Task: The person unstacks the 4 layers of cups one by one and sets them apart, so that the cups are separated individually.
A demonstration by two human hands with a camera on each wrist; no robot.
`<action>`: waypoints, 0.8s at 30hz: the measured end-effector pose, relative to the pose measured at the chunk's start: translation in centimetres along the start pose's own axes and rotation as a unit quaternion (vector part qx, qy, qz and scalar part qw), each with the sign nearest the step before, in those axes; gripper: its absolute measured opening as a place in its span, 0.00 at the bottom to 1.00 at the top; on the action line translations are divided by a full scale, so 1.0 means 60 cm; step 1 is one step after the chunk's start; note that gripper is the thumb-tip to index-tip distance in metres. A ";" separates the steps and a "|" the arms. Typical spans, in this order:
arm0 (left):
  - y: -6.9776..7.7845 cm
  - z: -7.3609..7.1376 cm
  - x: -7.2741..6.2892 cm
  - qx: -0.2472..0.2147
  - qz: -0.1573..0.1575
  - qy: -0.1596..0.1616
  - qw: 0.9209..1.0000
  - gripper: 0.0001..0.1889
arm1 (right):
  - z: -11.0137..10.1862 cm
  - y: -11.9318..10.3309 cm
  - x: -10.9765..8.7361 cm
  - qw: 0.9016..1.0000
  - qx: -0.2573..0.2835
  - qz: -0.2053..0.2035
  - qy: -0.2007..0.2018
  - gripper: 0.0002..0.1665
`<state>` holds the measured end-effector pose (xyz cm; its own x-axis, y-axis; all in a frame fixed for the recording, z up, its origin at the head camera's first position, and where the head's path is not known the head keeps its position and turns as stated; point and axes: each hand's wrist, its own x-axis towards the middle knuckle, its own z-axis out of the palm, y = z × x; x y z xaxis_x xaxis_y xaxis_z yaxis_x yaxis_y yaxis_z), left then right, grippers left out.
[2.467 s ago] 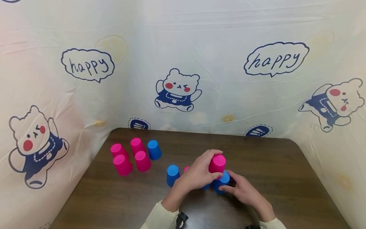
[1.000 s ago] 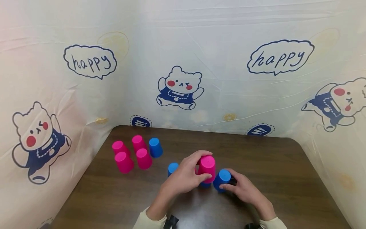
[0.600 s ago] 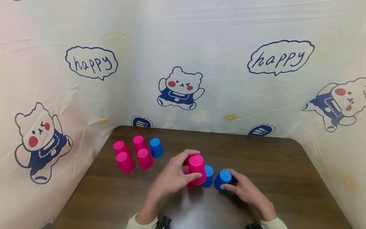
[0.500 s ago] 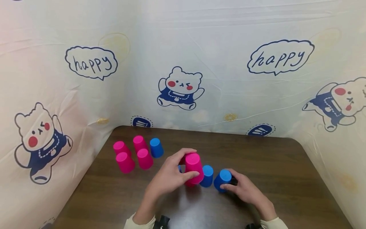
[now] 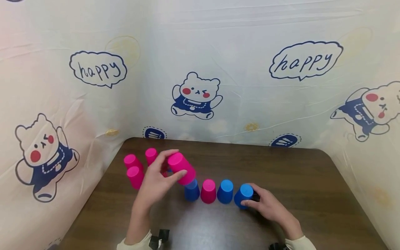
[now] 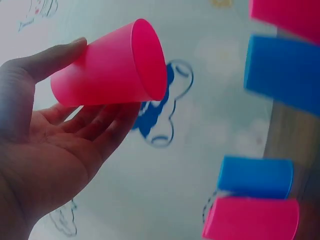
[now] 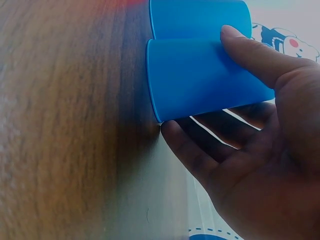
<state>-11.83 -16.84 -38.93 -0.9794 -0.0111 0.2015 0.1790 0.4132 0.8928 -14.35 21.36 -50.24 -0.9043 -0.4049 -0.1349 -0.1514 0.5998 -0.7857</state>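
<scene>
My left hand (image 5: 153, 182) holds a pink cup (image 5: 182, 169) in the air, thumb on one side and fingers on the other. In the left wrist view that pink cup (image 6: 107, 70) is tilted and its open mouth faces away from the palm. Below it, a row of upside-down cups stands on the table: a blue cup (image 5: 192, 193), a pink cup (image 5: 208, 191) and another blue cup (image 5: 225, 191). At the row's right end my right hand (image 5: 270, 205) grips a blue cup (image 5: 242, 196), whose rim is at the tabletop in the right wrist view.
Several upside-down pink cups (image 5: 135, 177) stand at the back left of the brown table (image 5: 281, 173). Behind the left hand, a pink cup and a blue cup (image 5: 169, 170) are mostly hidden. A printed white curtain (image 5: 243, 114) encloses the table's back and sides.
My left hand has carried the pink cup leftward along the row and tilted it, uncovering the row's pink and blue cups. The right hand stays on its blue cup.
</scene>
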 end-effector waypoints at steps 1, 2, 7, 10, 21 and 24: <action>-0.002 -0.007 0.000 -0.002 -0.005 0.011 1.000 0.37 | 0.000 0.000 0.000 1.000 0.001 -0.001 0.000 0.31; -0.004 -0.013 0.000 -0.004 -0.011 0.024 1.000 0.38 | 0.000 0.000 0.000 1.000 -0.001 0.000 -0.001 0.31; -0.012 -0.038 -0.002 -0.001 -0.039 0.065 0.997 0.39 | 0.001 -0.001 0.000 1.000 -0.002 0.004 0.001 0.31; -0.019 -0.046 -0.002 0.008 -0.046 0.079 0.996 0.40 | 0.001 -0.001 0.000 1.000 -0.004 0.002 0.003 0.31; -0.056 -0.046 0.011 0.050 -0.077 0.080 0.993 0.41 | 0.004 -0.002 0.002 1.000 -0.006 0.007 0.005 0.32; -0.069 -0.040 0.017 0.051 -0.078 0.074 0.993 0.40 | 0.004 -0.002 0.001 1.000 -0.008 0.009 0.005 0.33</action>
<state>-13.36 -20.78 -41.47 -0.9687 -0.2131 0.1273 0.0082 0.4853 0.8743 -14.30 21.10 -50.30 -0.9111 -0.3866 -0.1426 -0.1414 0.6185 -0.7730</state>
